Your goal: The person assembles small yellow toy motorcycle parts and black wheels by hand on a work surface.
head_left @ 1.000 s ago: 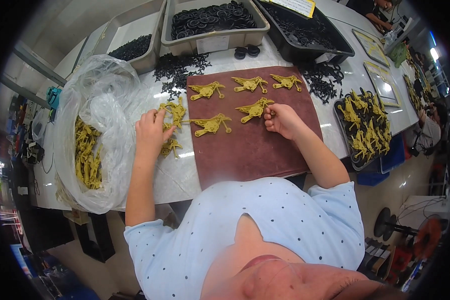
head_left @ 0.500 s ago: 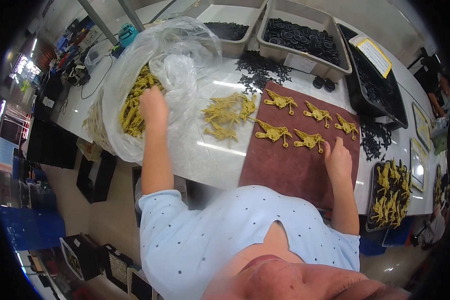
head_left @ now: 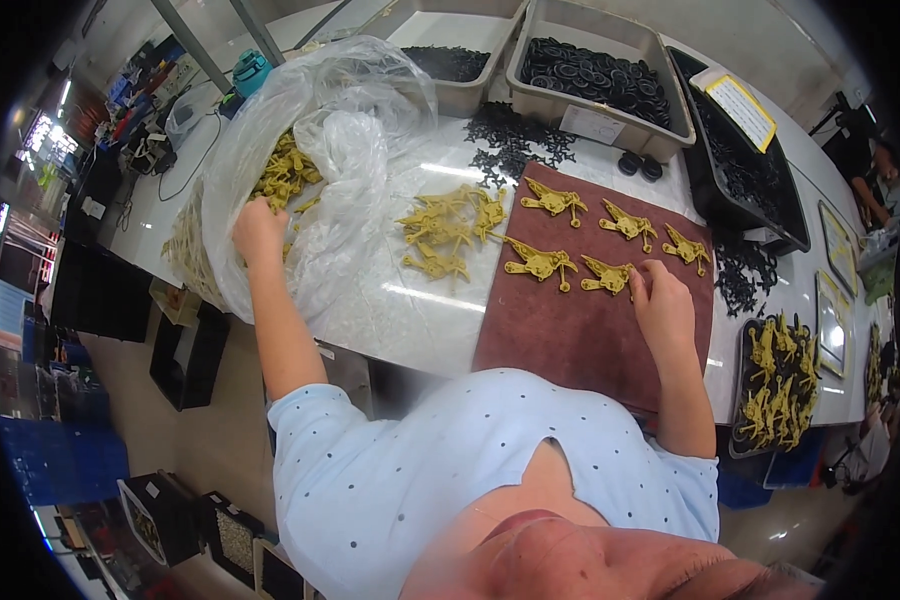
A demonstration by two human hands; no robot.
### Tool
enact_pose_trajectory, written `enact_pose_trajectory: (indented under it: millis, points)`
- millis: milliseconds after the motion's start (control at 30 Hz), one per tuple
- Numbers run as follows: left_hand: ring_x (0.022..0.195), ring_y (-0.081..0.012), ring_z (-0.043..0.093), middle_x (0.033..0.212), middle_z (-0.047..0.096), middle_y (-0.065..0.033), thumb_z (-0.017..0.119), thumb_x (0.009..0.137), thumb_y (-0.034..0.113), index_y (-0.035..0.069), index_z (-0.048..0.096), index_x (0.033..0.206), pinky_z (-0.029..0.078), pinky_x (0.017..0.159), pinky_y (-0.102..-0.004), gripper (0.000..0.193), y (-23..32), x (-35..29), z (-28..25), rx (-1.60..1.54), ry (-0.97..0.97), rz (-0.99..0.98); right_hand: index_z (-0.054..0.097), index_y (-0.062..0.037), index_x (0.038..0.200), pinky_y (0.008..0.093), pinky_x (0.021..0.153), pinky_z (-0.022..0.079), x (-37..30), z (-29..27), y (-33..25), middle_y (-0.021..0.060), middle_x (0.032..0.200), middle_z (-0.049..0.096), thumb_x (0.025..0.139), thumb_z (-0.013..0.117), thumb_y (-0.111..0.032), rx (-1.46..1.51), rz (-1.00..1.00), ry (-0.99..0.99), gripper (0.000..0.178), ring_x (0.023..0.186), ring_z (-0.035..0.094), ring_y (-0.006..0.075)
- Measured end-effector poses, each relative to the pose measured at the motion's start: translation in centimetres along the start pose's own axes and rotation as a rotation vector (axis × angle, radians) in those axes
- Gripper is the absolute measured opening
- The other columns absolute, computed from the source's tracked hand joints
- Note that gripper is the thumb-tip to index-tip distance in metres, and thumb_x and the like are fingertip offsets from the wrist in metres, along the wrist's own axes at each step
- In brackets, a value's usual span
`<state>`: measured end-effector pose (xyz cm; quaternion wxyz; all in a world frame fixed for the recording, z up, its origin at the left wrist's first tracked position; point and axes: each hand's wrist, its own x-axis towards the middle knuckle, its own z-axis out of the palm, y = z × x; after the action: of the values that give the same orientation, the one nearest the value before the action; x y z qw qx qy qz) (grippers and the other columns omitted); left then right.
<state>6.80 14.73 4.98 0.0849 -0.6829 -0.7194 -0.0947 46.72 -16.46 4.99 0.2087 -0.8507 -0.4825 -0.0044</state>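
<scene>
My left hand (head_left: pixel 260 232) reaches into a large clear plastic bag (head_left: pixel 362 150), against a heap of yellow-green plastic parts (head_left: pixel 288 170). Its fingertips are mostly hidden among the parts and the bag's folds. On the brown mat (head_left: pixel 560 345), several such parts lie in two rows, each with a pointed end and a small ring. My right hand (head_left: pixel 664 305) rests at the right end of the lower row, thumb and forefinger closed on the tip of a yellow-green plastic part (head_left: pixel 602 275). Between bag and mat lies a loose group of yellow-green parts (head_left: pixel 438 228).
Behind the mat are a grey bin (head_left: pixel 595 95) of black rings, another grey bin (head_left: pixel 460 95) and a black bin (head_left: pixel 745 180). Small black pieces (head_left: pixel 515 140) lie scattered nearby. At the right stands a black tray (head_left: pixel 740 440) holding yellow-green parts.
My left hand has moved left and nearer to me within the bag, uncovering part of the heap. My right thumb and forefinger have come onto the tip of the lower-right part.
</scene>
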Motion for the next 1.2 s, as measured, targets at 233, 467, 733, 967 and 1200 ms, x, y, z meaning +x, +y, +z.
enact_pose_trajectory:
  millis: [233,467,733,967,1200]
  points:
    - [0.082,-0.0095,0.056,0.094,0.064,-0.0034,0.058,0.088,0.009,0.002,0.064,0.109,0.045,0.076,-0.0224,0.023,6.5,-5.7,-5.2,-1.330,-0.386,0.409,0.061,-0.0018,0.103,0.0295,0.061,0.050,0.5,-0.2,-2.9,0.0110,0.076,0.064,0.092,0.056,-0.021,0.686,-0.060,-0.148,0.023,0.066,0.063,0.0196]
    - [0.093,-0.0098,0.054,0.102,0.059,-0.0040,0.048,0.094,0.006,0.001,0.051,0.118,0.044,0.082,-0.0231,0.026,15.9,-14.1,-6.3,-1.296,-0.938,0.951,0.051,-0.0045,0.121,0.0261,0.073,0.050,0.1,0.2,-5.9,0.0060,0.102,0.057,0.098,0.043,-0.018,1.524,0.242,-0.765,0.027,0.090,0.058,0.0130]
    - [0.059,-0.0063,0.040,0.078,0.047,0.0003,0.046,0.097,0.023,0.006,0.047,0.120,0.032,0.049,-0.0209,0.029,19.8,-18.1,-4.1,-1.752,-1.981,0.205,0.055,-0.0039,0.115,0.0261,0.077,0.046,-1.9,0.2,-2.7,0.0036,0.110,0.056,0.091,0.051,-0.004,0.766,-0.358,-0.169,0.024,0.097,0.053,0.0093]
    - [0.051,-0.0051,0.035,0.066,0.041,0.0031,0.039,0.098,0.028,0.005,0.052,0.102,0.025,0.041,-0.0179,0.026,20.2,-17.3,-1.5,-1.413,-2.448,0.080,0.057,-0.0004,0.099,0.0232,0.070,0.048,-2.4,-1.8,-1.2,0.0033,0.091,0.060,0.094,0.053,-0.019,1.397,0.085,-0.735,0.020,0.076,0.058,0.0103]
    - [0.080,-0.0158,0.054,0.107,0.056,-0.0107,0.042,0.096,0.034,0.006,0.048,0.110,0.045,0.066,-0.0264,0.031,20.9,-18.7,-1.0,-2.081,-1.192,0.003,0.052,-0.0007,0.110,0.0263,0.074,0.051,-3.4,0.3,-0.3,0.0095,0.097,0.062,0.095,0.051,-0.020,1.459,0.022,-0.813,0.024,0.085,0.063,0.0153]
